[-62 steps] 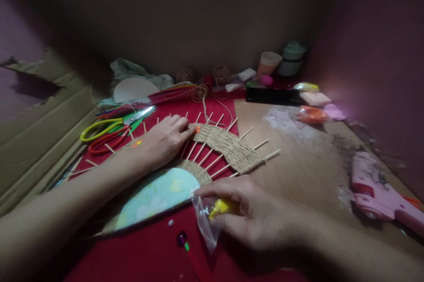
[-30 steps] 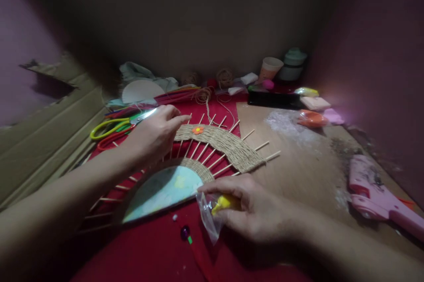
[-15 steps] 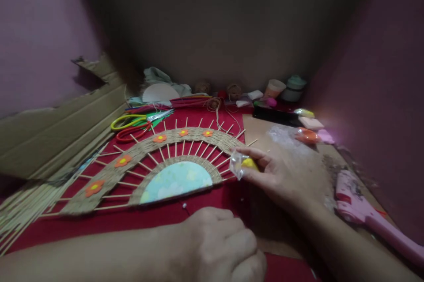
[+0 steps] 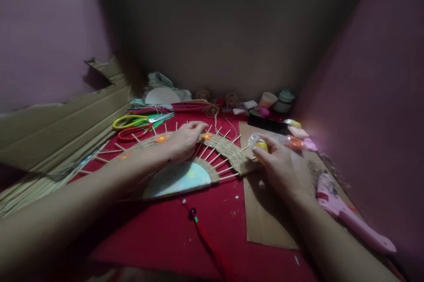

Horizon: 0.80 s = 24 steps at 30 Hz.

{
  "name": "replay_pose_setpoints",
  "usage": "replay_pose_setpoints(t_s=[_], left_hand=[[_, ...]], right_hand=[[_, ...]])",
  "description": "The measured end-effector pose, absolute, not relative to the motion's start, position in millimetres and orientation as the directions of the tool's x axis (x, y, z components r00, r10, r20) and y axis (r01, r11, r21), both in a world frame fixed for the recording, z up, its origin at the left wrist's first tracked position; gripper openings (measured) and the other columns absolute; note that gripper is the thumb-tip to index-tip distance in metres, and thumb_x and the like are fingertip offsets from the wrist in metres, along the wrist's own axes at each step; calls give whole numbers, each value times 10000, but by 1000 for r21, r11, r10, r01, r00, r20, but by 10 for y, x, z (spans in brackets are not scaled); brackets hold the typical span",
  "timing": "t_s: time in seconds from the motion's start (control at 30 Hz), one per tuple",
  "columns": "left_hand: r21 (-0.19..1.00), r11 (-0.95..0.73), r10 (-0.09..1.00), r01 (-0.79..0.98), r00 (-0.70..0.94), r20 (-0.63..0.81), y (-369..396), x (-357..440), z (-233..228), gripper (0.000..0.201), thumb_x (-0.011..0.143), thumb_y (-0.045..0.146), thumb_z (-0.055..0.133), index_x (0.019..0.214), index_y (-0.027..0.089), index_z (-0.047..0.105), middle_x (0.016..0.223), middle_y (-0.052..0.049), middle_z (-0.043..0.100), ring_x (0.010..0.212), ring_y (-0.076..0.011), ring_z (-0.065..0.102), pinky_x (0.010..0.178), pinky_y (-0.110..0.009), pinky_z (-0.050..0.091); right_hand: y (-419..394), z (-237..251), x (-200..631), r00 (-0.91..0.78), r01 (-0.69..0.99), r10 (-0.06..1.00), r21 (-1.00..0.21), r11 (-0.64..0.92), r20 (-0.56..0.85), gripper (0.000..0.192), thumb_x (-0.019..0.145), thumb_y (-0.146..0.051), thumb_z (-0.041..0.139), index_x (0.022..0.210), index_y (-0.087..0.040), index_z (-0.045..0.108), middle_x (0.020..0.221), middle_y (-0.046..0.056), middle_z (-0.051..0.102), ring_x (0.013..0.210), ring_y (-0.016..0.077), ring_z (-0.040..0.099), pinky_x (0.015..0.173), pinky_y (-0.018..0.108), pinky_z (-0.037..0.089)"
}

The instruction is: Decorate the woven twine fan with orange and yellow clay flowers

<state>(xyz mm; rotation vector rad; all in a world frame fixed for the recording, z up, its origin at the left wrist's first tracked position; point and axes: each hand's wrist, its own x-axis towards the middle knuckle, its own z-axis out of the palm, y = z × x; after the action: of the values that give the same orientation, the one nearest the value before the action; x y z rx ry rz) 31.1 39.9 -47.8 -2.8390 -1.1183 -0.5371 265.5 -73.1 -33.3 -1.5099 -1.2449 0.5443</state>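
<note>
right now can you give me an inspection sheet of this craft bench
surface: red cloth with a brown board on its right part
job's things: woven fan piece with orange flowers; clear bag with yellow bits
clutter: scissors, pink glue gun, cups, cardboard
hands: left hand rests on the weave; right hand holds the bag
cables: nothing seen
surroundings: dim pink walls

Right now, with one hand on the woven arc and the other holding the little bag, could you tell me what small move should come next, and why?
Probably take another piece from the small plastic bag in the right hand and set it further right on the woven arc. The left hand rests by the orange flower, and the arc beyond that flower looks bare.
</note>
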Motion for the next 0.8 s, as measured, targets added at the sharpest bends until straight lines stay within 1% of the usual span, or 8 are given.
replay_pose_setpoints(t_s=[0.1,0.17,0.23,0.3,0.4,0.57,0.7,0.8], left_hand=[[64,-752,639,655,703,312,513,276,-622,489,801,92,402,1289,123,409,1294,-199,505,1159,-287,508,915,-423,458],[61,-752,640,656,705,305,517,277,-675,471,844,130,380,1315,143,393,1307,-177,512,1154,-263,520,917,-399,460],[57,-745,648,665,700,299,520,284,-704,439,894,181,343,1329,145,390,1296,-171,531,1143,-255,534,904,-393,468],[47,-739,654,672,700,287,530,293,-718,426,924,220,316,1334,135,397,1297,-179,535,1151,-261,533,901,-402,467],[20,-740,653,672,711,260,540,313,-713,415,934,221,307,1323,135,424,1329,-182,513,1193,-277,504,933,-442,439],[-14,-751,640,660,733,230,498,338,-617,394,936,212,307,1296,168,463,1340,-130,518,1243,-269,458,1011,-467,363],[-4,-737,655,676,715,244,448,332,-532,441,908,139,317,1339,151,407,1352,-162,499,1233,-277,463,965,-477,402],[21,-732,662,681,704,257,442,326,-545,425,908,134,335,1321,133,434,1320,-180,524,1190,-277,505,929,-458,441]], right_hand=[[-639,-498,2687,347,375,900,-919,126,265,384,697,-274,596,1041,-112,649,954,91,682,850,222,614,762,337,471],[-622,-539,2693,330,372,908,-920,126,258,414,699,-285,593,1064,-93,635,954,93,677,843,210,605,760,325,463],[-643,-520,2684,303,386,920,-915,119,248,389,714,-282,581,1050,-97,642,938,86,679,834,203,602,750,313,459],[-675,-479,2669,285,396,929,-912,109,235,357,721,-274,576,1027,-109,653,923,77,684,829,201,604,743,307,459],[-695,-452,2661,304,387,925,-917,98,228,366,705,-274,591,1029,-116,654,934,73,691,848,208,613,758,313,465],[-673,-490,2678,313,369,920,-923,110,234,376,682,-281,595,1015,-122,663,919,75,697,830,214,623,743,323,477],[-662,-517,2671,300,366,924,-923,117,236,373,682,-280,595,1011,-119,665,906,76,696,807,203,624,729,309,476],[-651,-546,2659,287,318,933,-940,124,220,387,677,-280,595,1024,-121,656,923,74,693,833,205,625,728,298,472]])
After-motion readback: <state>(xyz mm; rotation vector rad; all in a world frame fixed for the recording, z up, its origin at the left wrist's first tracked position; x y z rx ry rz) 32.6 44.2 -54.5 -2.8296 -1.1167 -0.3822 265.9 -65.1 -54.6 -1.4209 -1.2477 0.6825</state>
